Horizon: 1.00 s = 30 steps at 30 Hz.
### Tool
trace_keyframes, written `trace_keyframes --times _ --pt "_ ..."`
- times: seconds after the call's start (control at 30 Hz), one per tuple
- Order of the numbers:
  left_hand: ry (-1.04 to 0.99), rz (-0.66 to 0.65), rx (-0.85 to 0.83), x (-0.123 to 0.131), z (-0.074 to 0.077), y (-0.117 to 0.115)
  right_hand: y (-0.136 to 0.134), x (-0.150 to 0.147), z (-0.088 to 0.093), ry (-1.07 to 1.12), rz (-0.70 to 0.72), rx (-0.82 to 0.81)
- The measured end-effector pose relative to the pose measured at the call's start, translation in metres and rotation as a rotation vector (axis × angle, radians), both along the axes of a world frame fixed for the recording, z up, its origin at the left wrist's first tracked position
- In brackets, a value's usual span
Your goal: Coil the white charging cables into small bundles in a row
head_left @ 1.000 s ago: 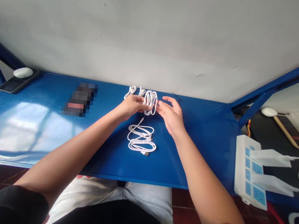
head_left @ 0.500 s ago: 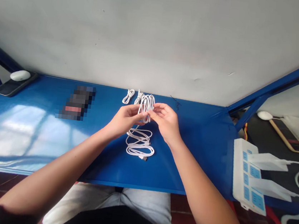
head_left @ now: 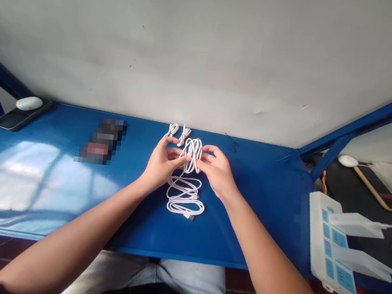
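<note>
A coiled white cable (head_left: 192,156) is held upright between my two hands, a little above the blue table. My left hand (head_left: 162,162) grips its left side, the thumb across the loops. On the right side, my right hand (head_left: 216,170) pinches the same coil with thumb and fingers. Nearer to me lies a looped white USB cable (head_left: 185,206), its metal plug showing at the front. Behind my hands are two bundled white cables, the left bundle (head_left: 173,130) partly covered by my left fingers and the right bundle (head_left: 184,135) tied at its middle.
Dark thin ties (head_left: 233,143) lie at the back of the blue table (head_left: 262,211). A blurred-out dark object (head_left: 102,141) is on the left, beyond it a phone with a white mouse-like object (head_left: 29,103). A white power strip (head_left: 331,247) with plugged-in adapters borders the right.
The coil between my hands has turned slightly and its loops sit a bit more spread. My left fingers have opened out a little. The whole view has shifted slightly downward.
</note>
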State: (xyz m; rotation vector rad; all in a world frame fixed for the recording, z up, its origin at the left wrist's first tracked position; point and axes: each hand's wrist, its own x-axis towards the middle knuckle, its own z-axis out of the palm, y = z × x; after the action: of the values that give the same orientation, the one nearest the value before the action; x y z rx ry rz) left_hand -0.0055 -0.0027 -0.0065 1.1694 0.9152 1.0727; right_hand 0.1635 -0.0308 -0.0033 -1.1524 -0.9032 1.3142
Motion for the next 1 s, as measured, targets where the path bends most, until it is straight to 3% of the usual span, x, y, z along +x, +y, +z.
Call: trace_keyframes --times 0.17,0.27,0.47,0.6,0.73,0.83,1.0 --pt "0.291 0.022 0.219 -0.002 -0.005 0.001 -0.002 -0.001 0.003 0.080 -0.019 -0.040" --pt "0.374 -0.029 0.190 -0.004 -0.007 0.002 -0.004 0.001 0.008 0.157 -0.001 -0.073" --pt "0.139 -0.192 -0.139 -0.006 -0.011 0.005 -0.004 0.009 0.011 0.290 0.072 -0.148" --pt "-0.069 -0.263 -0.266 -0.007 -0.008 0.006 0.000 0.012 0.012 0.302 -0.021 -0.149" --pt "-0.053 -0.291 -0.292 -0.006 -0.007 0.005 0.002 0.013 0.009 0.134 -0.108 -0.089" --pt "0.089 -0.287 -0.155 -0.007 -0.008 0.006 0.004 0.015 0.001 -0.084 -0.143 -0.047" --pt "0.537 -0.185 0.405 -0.013 -0.013 0.009 0.010 0.023 -0.011 -0.352 -0.205 -0.041"
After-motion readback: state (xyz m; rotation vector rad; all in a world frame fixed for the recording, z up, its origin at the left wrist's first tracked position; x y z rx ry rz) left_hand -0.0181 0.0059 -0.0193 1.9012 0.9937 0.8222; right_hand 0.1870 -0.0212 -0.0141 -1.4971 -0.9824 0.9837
